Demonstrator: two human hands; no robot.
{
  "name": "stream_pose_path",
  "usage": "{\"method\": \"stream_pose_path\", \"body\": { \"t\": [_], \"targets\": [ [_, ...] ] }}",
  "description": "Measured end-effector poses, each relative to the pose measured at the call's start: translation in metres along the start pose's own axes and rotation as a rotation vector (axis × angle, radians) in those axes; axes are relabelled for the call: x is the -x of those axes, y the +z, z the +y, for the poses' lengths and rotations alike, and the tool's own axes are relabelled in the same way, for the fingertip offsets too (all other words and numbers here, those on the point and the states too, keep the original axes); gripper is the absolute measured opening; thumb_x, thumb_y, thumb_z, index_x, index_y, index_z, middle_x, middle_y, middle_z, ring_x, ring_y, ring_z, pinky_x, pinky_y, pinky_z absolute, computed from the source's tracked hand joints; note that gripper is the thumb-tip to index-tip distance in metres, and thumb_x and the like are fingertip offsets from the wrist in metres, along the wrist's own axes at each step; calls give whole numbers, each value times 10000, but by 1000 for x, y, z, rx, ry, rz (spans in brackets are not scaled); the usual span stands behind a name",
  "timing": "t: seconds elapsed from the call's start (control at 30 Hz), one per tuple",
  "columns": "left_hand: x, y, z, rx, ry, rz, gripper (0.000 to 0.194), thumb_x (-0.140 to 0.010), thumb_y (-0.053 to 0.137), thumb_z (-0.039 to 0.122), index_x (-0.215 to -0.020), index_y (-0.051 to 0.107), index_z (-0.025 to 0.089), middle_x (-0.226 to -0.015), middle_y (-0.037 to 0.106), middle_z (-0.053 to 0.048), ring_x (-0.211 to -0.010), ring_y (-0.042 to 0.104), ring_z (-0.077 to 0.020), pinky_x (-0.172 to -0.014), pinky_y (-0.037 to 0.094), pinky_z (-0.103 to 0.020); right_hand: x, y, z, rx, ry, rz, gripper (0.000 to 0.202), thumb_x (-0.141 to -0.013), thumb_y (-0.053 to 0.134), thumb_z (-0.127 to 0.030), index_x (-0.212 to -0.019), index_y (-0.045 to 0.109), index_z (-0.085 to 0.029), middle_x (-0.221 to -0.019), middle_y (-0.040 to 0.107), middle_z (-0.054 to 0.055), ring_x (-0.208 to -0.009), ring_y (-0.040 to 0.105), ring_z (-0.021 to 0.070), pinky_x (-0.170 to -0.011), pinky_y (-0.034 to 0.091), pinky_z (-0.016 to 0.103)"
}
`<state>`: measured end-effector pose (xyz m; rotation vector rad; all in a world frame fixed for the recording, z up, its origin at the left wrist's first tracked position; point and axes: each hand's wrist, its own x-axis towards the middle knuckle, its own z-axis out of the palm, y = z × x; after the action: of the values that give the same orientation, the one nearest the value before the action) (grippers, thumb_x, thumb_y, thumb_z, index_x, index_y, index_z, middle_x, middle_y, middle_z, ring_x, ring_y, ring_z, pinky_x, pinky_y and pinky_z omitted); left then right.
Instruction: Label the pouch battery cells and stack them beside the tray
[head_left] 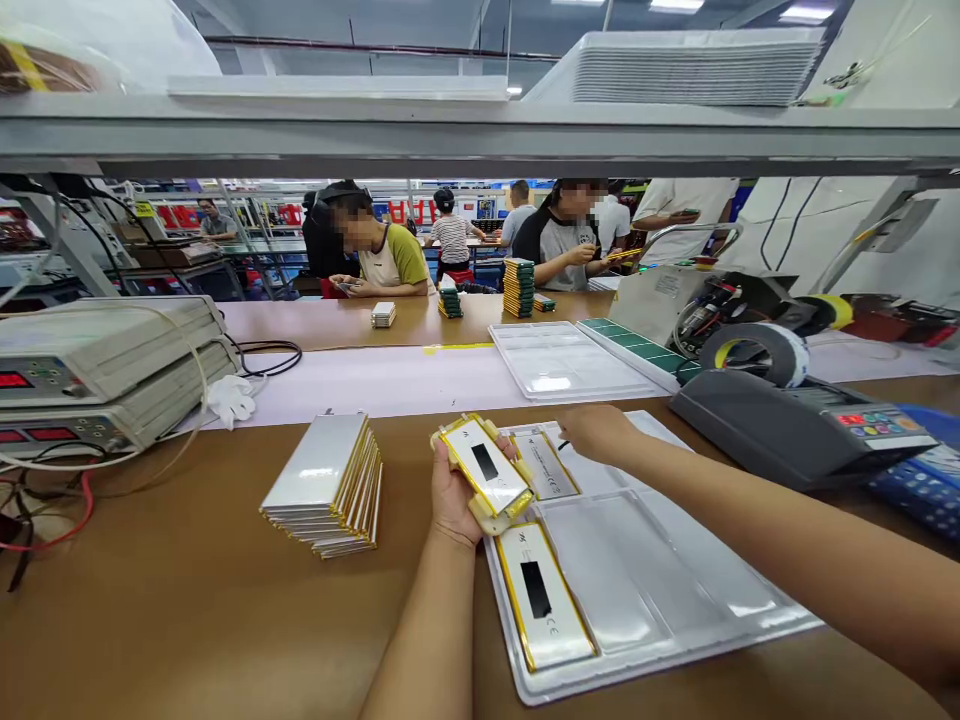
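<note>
My left hand [451, 505] grips a pale yellow holder [495, 522] with a flat battery cell [469, 452] in it. The cell is silver-white with yellow edges and a black strip across its middle. My right hand [600, 433] is pinched above the clear plastic tray [652, 650], and a small dark piece [565, 444] shows at its fingertips. Beneath it, a greyer battery cell [556, 478] lies in the tray's far left compartment. Another battery cell [536, 636], also with a black strip, lies in the near left compartment.
Left of my hands stands a leaning stack of cells [319, 465]. A tape dispenser [787, 425] is at right, below a tape roll [757, 355]. Grey meters [97, 375] with cables stand at left. A shelf [480, 140] crosses overhead. Co-workers [386, 255] sit opposite.
</note>
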<state>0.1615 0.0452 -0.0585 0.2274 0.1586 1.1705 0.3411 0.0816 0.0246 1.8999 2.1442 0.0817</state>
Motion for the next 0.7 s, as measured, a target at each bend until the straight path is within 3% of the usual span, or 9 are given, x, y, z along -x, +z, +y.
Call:
{"method": "stream_pose_path", "body": {
  "t": [0.17, 0.27, 0.37, 0.43, 0.57, 0.7],
  "targets": [
    [-2, 0, 2, -2, 62, 49, 629, -636, 443, 661, -978, 571, 149, -835, 617, -109, -740, 593, -240, -686, 473, -416, -4, 16, -7, -70, -3, -7, 189, -727, 444, -80, -863, 569, -118, -941, 604, 148, -913, 534, 269, -725, 388, 351],
    [-2, 0, 3, -4, 77, 51, 630, -622, 450, 669, -979, 573, 165, -825, 614, -103, -707, 593, -238, -652, 479, -422, -12, 21, -4, -178, 65, -35, 208, -798, 390, -209, -826, 570, -108, -911, 601, 162, -854, 552, 263, -688, 401, 351],
    [-1, 0, 3, 2, 67, 48, 617, -620, 459, 665, -935, 587, 151, -817, 612, -101, -699, 591, -229, -648, 484, -407, -17, 27, 0, -345, 96, -109, 400, -861, 240, -344, -805, 564, -115, -822, 609, 121, -691, 571, 180, -597, 415, 285],
    [-1, -1, 3, 10, 65, 48, 610, -621, 463, 662, -905, 594, 137, -806, 613, -100, -705, 588, -219, -661, 484, -393, -16, 27, -2, -451, 81, -170, 377, -852, 272, -369, -820, 558, -125, -759, 606, 78, -603, 545, 130, -537, 402, 239],
    [-1, -3, 2, 16, 78, 81, 628, -623, 445, 674, -890, 596, 126, -792, 619, -102, -743, 589, -225, -681, 479, -384, -12, 11, -6, -593, 66, -221, 207, -781, 432, -286, -871, 537, -132, -709, 582, 38, -542, 484, 97, -467, 358, 205],
    [-1, -3, 1, 0, 65, 18, 646, -625, 421, 688, -927, 587, 141, -832, 626, -104, -776, 591, -238, -702, 469, -391, -10, -17, -21, -871, -79, -81, 209, -780, 434, -319, -826, 526, -137, -736, 575, 33, -573, 474, 89, -489, 355, 196]
  ]
}}
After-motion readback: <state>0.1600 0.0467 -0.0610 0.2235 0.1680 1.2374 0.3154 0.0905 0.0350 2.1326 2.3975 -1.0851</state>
